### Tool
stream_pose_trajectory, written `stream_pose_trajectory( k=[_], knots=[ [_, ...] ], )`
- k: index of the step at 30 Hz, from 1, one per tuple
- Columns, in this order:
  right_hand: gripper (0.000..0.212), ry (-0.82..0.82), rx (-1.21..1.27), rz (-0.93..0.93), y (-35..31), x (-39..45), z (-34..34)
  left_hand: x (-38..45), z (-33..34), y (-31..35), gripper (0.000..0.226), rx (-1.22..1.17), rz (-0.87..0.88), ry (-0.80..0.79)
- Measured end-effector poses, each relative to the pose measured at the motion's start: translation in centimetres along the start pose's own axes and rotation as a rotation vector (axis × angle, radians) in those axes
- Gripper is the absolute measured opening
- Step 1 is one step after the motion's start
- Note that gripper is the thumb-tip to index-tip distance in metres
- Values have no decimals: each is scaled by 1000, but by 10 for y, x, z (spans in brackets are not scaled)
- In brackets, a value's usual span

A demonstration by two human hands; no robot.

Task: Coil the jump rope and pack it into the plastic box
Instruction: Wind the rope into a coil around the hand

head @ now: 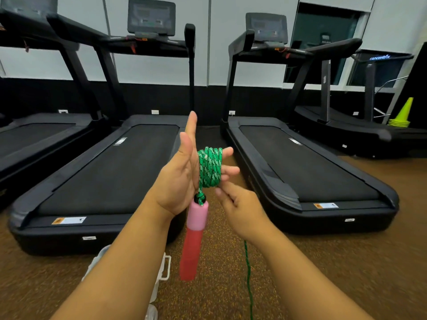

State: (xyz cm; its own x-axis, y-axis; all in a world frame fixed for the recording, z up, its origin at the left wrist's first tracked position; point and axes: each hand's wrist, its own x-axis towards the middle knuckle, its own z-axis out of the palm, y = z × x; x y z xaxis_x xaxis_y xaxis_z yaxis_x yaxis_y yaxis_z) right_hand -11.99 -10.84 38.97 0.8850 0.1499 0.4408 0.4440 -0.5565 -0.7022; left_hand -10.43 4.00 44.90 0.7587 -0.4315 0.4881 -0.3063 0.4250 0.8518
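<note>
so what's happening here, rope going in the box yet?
Not yet. The green rope is coiled in several loops around the fingers of the left hand, with the pink and red handle dangling below. The right hand feeds the loose strand, which trails down toward the floor. The clear plastic box sits on the floor beneath the left forearm, mostly hidden.
</note>
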Motion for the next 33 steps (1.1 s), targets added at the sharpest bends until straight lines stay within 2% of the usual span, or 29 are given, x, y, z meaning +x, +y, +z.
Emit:
stream_pose_trajectory(
  k=[5,9,12,18,24,28,31,33],
  knots=[
    [37,-48,-212,-108,-3,-9,7,1,-6,0,83,78,73,56],
    [28,-98,-312,-208,-14,-13,-2,1,-11,0,95,151,88,76],
    [17,-91,-444,-290,-27,-12,-11,0,-15,-3,98,189,31,73],
    [15,15,-516,-345,-45,2,-31,-9,-12,-9,59,211,-155,61],
    [10,101,-431,-292,-41,27,-48,-11,-8,-10,64,216,-167,-5],
    [5,155,-363,-253,-36,40,-57,-11,-3,-8,76,241,-164,-41],
    [4,183,-307,-218,-34,47,-61,-12,-1,-8,85,197,-155,-75],
    [4,195,-245,-180,-31,49,-61,-12,1,-6,83,131,-144,-97]
  ],
)
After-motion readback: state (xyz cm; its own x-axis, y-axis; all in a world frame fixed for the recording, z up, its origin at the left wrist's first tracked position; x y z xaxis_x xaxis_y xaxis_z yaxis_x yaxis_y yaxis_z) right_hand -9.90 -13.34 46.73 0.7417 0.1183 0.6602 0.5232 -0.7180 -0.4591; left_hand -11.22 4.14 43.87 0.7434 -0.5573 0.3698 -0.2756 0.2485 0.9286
